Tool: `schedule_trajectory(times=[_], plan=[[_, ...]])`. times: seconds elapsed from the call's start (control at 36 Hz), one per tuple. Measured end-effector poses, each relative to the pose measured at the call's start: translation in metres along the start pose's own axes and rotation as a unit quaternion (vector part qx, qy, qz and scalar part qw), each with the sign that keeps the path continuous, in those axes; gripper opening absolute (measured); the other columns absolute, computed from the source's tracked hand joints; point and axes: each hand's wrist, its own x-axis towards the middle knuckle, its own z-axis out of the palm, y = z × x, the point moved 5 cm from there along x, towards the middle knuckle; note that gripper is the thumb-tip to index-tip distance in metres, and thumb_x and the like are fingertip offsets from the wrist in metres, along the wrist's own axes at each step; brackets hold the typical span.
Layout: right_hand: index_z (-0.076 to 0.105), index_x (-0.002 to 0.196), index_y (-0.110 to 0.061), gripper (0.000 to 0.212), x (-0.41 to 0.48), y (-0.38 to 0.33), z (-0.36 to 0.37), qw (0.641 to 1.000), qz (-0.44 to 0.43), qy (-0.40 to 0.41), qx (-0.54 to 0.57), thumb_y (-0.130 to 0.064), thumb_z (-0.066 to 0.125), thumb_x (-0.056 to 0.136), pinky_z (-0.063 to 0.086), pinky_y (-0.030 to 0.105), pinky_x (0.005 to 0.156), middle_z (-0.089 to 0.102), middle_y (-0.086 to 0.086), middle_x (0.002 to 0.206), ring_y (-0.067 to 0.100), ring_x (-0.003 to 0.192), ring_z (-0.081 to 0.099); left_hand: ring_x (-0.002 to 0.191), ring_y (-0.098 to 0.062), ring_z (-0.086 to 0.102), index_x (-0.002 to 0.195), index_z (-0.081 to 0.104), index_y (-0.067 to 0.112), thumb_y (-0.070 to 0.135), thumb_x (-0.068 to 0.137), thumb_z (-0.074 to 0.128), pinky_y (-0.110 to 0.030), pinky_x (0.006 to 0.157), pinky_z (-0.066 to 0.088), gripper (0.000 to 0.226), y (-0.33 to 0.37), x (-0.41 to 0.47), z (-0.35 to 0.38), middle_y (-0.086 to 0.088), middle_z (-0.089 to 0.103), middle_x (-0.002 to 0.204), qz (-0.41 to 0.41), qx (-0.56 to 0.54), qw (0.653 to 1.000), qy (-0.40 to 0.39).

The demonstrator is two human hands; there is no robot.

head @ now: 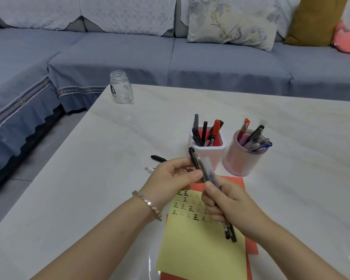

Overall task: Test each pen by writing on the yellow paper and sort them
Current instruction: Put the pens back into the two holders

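My right hand (226, 207) grips a bundle of dark pens (207, 174) that slants up to the left above the yellow paper (200, 249). My left hand (174, 176) pinches one pen of the bundle near its upper end, by a clear cap. The yellow paper carries rows of written test marks and lies on a red sheet (233, 181). A square white-and-pink holder (207, 147) with several markers and a round pink holder (241, 158) with several pens stand just behind my hands.
A black pen (158, 158) and a pink-tipped pen (149, 168) lie on the white marble table (101, 178) left of my left hand. A clear glass jar (121, 87) stands at the table's far left corner. A blue sofa (170, 57) runs behind and to the left.
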Motion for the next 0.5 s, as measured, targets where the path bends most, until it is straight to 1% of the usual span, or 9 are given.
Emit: schedule_trajectory(times=[0.08,0.17,0.25,0.28,0.33,0.36,0.39,0.44,0.5], plan=[[0.047,0.071,-0.011,0.028,-0.008,-0.005,0.002,0.999,0.021,-0.025,0.041,-0.022,0.034,0.094,0.023,0.011,0.036,0.038,-0.012,0.040,0.002,0.035,0.024,0.070,-0.005,0.066,0.093,0.067,0.014,0.007,0.085,0.059,-0.015,0.063,0.047,0.013,-0.003,0.000,0.010,0.002,0.072,0.079,-0.001,0.011,1.000,0.001],[0.056,0.088,0.000,0.035,-0.012,-0.004,-0.003,0.999,0.019,-0.020,0.037,-0.024,0.032,0.096,0.023,0.014,0.035,0.042,-0.006,0.040,0.005,0.033,0.026,0.069,-0.008,0.066,0.085,0.067,0.016,0.009,0.084,0.061,-0.023,0.072,0.051,0.009,-0.007,0.000,0.017,0.002,0.072,0.076,-0.015,0.001,1.000,0.014],[0.058,0.088,0.001,0.039,-0.013,-0.002,-0.010,1.000,0.006,0.011,0.007,-0.029,0.033,0.094,0.037,0.019,0.041,0.053,0.000,0.046,0.012,0.036,0.042,0.059,-0.005,0.063,0.082,0.067,0.014,0.007,0.082,0.063,-0.019,0.063,0.053,0.008,-0.008,0.000,0.022,0.003,0.069,0.067,-0.017,-0.019,0.999,0.034],[0.061,0.089,0.000,0.039,-0.013,-0.002,-0.013,1.000,0.000,0.029,-0.011,-0.031,0.036,0.094,0.044,0.021,0.048,0.060,0.003,0.054,0.016,0.043,0.053,0.057,-0.003,0.061,0.082,0.067,0.014,0.007,0.082,0.064,-0.016,0.059,0.050,0.008,-0.008,0.000,0.023,0.003,0.068,0.066,-0.011,-0.016,0.999,0.041],[0.066,0.093,-0.006,0.039,-0.013,0.001,-0.021,0.992,-0.034,0.070,-0.097,-0.037,0.044,0.094,0.053,0.030,0.072,0.070,0.011,0.082,0.023,0.075,0.066,0.060,-0.004,0.061,0.083,0.067,0.015,0.006,0.080,0.065,-0.014,0.059,0.048,0.009,-0.007,0.000,0.026,0.001,0.068,0.071,0.007,-0.001,0.999,0.054],[0.067,0.094,-0.006,0.041,-0.013,0.001,-0.024,0.984,-0.051,0.079,-0.153,-0.041,0.045,0.092,0.050,0.034,0.084,0.069,0.015,0.093,0.025,0.089,0.064,0.063,-0.003,0.061,0.083,0.068,0.017,0.007,0.080,0.066,-0.013,0.060,0.047,0.011,-0.006,0.000,0.028,0.001,0.069,0.074,0.018,0.014,0.998,0.058],[0.066,0.091,-0.006,0.042,-0.013,0.001,-0.026,0.975,-0.061,0.086,-0.198,-0.041,0.044,0.091,0.047,0.035,0.088,0.065,0.017,0.097,0.024,0.094,0.060,0.066,-0.002,0.061,0.084,0.068,0.019,0.008,0.079,0.067,-0.012,0.060,0.046,0.012,-0.006,0.000,0.029,0.003,0.069,0.075,0.027,0.031,0.997,0.060],[0.062,0.076,-0.010,0.034,-0.016,-0.002,-0.031,0.963,-0.062,0.101,-0.242,-0.034,0.047,0.094,0.044,0.021,0.076,0.057,0.014,0.083,0.011,0.078,0.054,0.067,0.001,0.060,0.084,0.067,0.022,0.009,0.080,0.067,-0.009,0.059,0.044,0.013,-0.005,0.001,0.031,0.006,0.068,0.076,0.034,0.057,0.996,0.060],[0.055,0.067,-0.010,0.029,-0.019,-0.007,-0.036,0.953,-0.063,0.109,-0.276,-0.024,0.051,0.093,0.038,0.019,0.062,0.049,0.010,0.072,0.009,0.064,0.046,0.070,-0.003,0.062,0.085,0.066,0.023,0.012,0.080,0.068,-0.010,0.059,0.044,0.012,-0.007,0.003,0.032,0.004,0.068,0.078,0.032,0.080,0.994,0.061]])
